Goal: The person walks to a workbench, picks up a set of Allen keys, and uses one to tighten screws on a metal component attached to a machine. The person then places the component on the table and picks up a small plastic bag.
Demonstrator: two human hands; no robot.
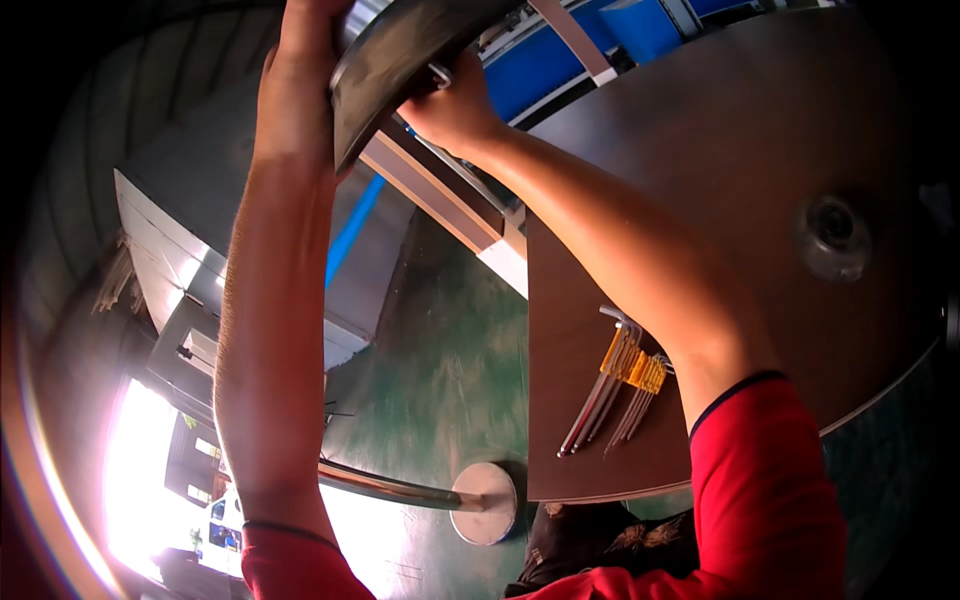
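At the top, a dark, smooth, curved panel-like part (400,65) is raised in front of me, its upper side cut off by the picture's edge. My left hand (308,35) is up against its left side; the fingers are out of the picture or hidden behind it. Below and right of the part, my right hand (452,108) is closed around a shiny bent metal rod that looks like a hex key (440,75), its end close to the part's underside. On the brown table under my right forearm lie hex keys (598,385) in yellow holders (645,372).
The brown table (700,130) fills the right side, with a round clear glass-like object (835,235) on it. Beyond stand blue panels (540,75) and a beam (440,185). A round metal base (485,503) stands on the green floor (430,340). A grey cabinet-like box (350,260) is at left.
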